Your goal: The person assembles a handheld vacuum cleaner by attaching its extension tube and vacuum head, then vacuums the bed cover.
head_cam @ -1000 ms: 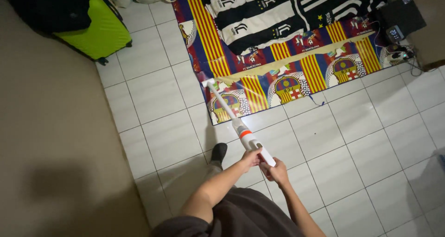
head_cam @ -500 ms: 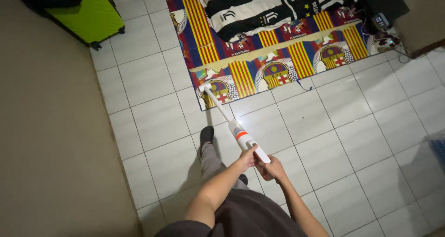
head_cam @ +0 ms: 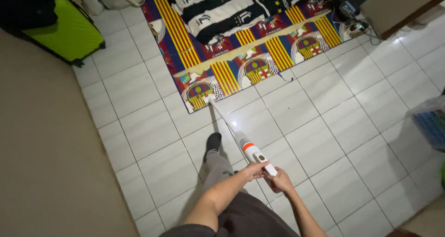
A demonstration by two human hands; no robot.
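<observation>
Now vacuum (head_cam: 241,138) nearer rug corner (head_cam: 197,95).

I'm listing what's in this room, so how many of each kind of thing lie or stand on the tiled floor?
Stick vacuums: 1
Lime-green suitcases: 1
Striped red, blue and yellow mats: 1
Black-and-white striped cloths: 1
Clear bins: 1
Total: 5

A room in a home is shown. A floor of glossy white square tiles (head_cam: 320,139) is seen, on which a striped blue, red and yellow football-themed sheet (head_cam: 241,56) is spread, with black-and-white striped bedding (head_cam: 222,10) laid over it. A lime-green hard-shell suitcase (head_cam: 65,33) is parked beside a plain beige wall (head_cam: 41,172).
</observation>
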